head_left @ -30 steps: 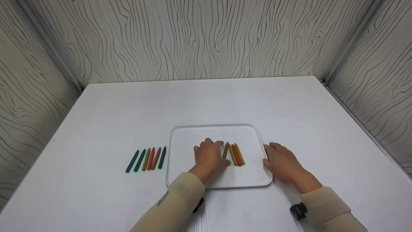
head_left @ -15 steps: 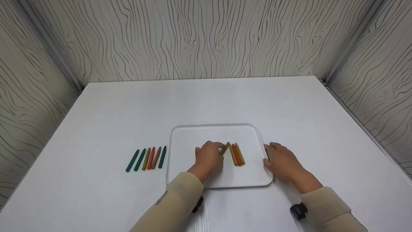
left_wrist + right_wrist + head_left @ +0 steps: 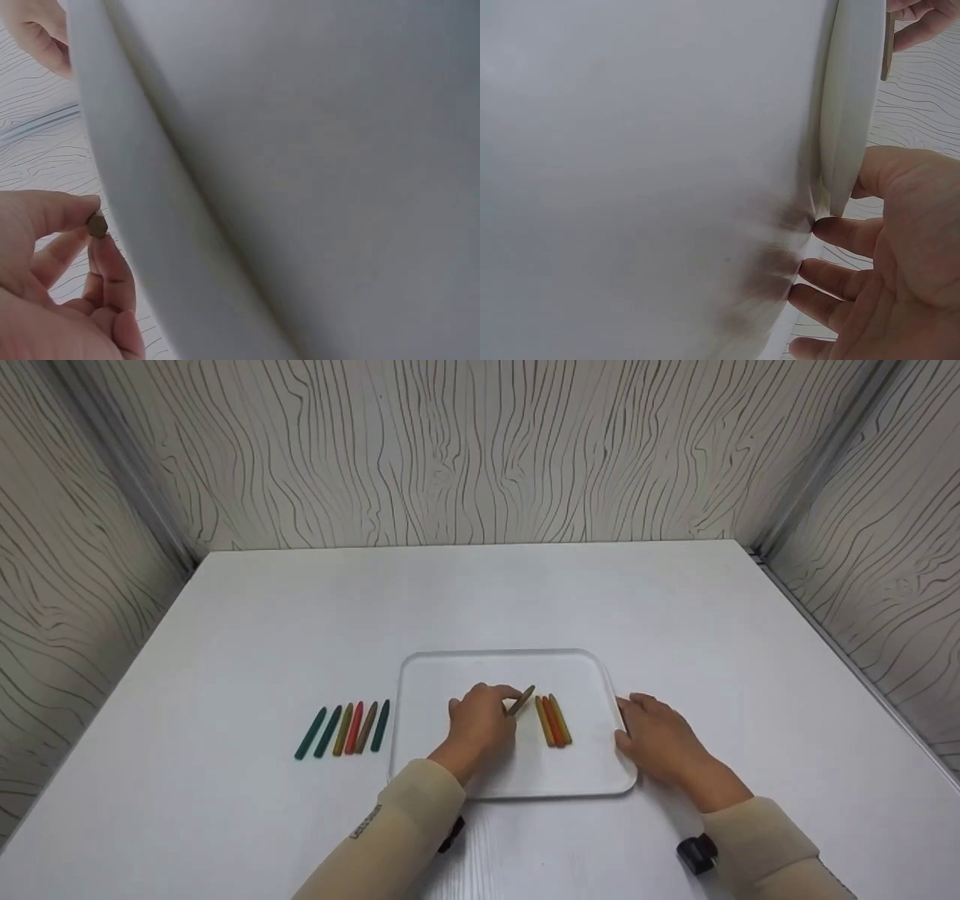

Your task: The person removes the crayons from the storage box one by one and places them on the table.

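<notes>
Between thumb and fingertips, my left hand [image 3: 480, 727] pinches a brown crayon [image 3: 523, 700], held tilted over the white tray [image 3: 427, 690]; the left wrist view shows its flat six-sided end. Three crayons lie side by side on the tray, right of that hand: an orange crayon [image 3: 554, 721] between two yellowish ones. At the tray's right edge, my right hand [image 3: 660, 739] grips the rim. Its thumb laps over the rim in the right wrist view, with the fingertips [image 3: 829, 229] low at the edge by the table.
Left of the tray, several crayons lie in a row on the white table [image 3: 480, 600]: green ones, an olive one, a red crayon [image 3: 355, 727] and a brown one. Wood-grain-patterned panels [image 3: 465, 450] wall in the table at the back and both sides.
The brown crayon has come away from beside the three crayons and tilted in my left hand, which shifted slightly left. My right hand has stayed at the tray's edge.
</notes>
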`<state>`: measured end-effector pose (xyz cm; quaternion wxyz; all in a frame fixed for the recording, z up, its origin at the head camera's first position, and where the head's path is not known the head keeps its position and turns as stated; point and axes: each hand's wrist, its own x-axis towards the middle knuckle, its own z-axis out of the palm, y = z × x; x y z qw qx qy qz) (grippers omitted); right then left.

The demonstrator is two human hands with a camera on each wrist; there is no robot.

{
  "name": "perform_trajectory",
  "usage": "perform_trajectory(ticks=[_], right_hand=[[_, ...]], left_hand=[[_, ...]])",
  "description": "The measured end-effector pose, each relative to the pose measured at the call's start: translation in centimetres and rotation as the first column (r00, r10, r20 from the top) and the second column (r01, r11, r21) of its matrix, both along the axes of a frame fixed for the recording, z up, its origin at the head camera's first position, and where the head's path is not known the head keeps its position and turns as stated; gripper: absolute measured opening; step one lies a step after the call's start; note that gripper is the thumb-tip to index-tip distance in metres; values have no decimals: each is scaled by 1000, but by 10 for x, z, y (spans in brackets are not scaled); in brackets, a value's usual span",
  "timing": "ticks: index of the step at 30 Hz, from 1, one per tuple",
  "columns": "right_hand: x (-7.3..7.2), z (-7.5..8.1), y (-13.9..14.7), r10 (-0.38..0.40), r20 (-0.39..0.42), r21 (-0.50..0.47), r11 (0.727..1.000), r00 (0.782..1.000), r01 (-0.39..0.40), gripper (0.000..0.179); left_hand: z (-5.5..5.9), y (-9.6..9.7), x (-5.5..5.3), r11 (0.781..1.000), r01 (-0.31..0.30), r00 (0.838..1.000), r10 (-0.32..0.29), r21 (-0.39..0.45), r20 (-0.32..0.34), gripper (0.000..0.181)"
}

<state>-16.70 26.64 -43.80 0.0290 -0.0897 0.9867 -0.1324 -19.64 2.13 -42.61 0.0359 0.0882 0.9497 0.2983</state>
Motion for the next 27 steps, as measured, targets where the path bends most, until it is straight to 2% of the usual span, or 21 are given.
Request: perform_trajectory(ticks=[6, 11, 23, 27], right_hand=[[1, 0, 0, 0, 6, -2, 1000, 1000, 0, 52], [0, 1, 1, 9, 7, -1, 1000, 1000, -9, 52], [0, 2, 1, 10, 12, -5, 1000, 1000, -10, 52], [0, 3, 1, 9, 28, -7, 1000, 1000, -9, 53]], left_hand=[[9, -8, -1, 1000, 5, 1000, -4, 18, -17, 31], [16, -21, 2, 999, 12, 999, -10, 48, -39, 31], [23, -63, 12, 990, 34, 990, -15, 134, -138, 32], [26, -81, 13, 989, -5, 991, 24, 149, -129, 32]])
